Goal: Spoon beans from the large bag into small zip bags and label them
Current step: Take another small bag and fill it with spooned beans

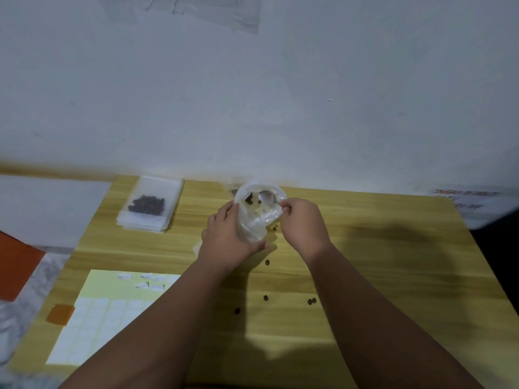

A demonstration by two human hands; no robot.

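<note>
- Step in hand: scooping. The bowl of the spoon (266,197) sits inside the open mouth of the bag (252,228), beside the few beans (249,198) left in it. Judged from this, it is the large bag, nearly empty.
- Your left hand (227,237) is wrapped round the body of the bag and holds it upright with the mouth open.
- Your right hand (302,223) has its fingers curled and pinches the spoon handle at the bag's rim. It cannot be told whether it also nips the plastic.
- Both forearms reach forward. The hands sit close together, one on either side of the bag.
- The stack of zip bags (150,204) lies beyond and to the left of your left hand, well apart. The top one holds beans.
- Next move: gather the remaining beans into the bowl, lift it level, and carry it to a zip bag.
- The label sheet (112,313) lies beside your left forearm. Loose beans (266,298) lie between your forearms.
</note>
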